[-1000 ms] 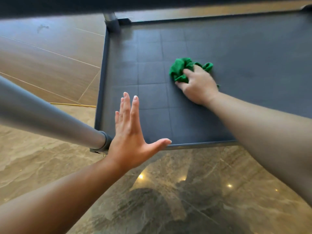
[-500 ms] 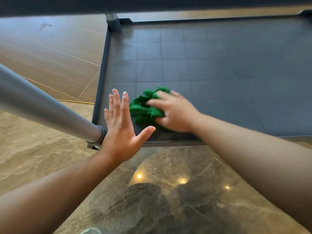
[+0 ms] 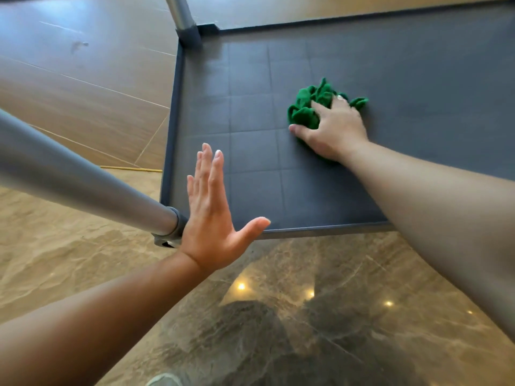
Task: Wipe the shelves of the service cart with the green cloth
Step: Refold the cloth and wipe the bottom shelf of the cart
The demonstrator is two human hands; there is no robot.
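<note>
On the grey cart shelf [image 3: 250, 151], right hand [image 3: 331, 129] clutches the bunched green cloth [image 3: 306, 107], mid-wipe. Left hand [image 3: 209, 215] flat, fingers straight, holding nothing. Wiped share not discernible; judged unfinished

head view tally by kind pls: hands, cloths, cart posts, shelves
hands: 2, left hand and right hand
green cloth: 1
cart posts: 2, near post and far post
shelf: 1
total: 6
</note>
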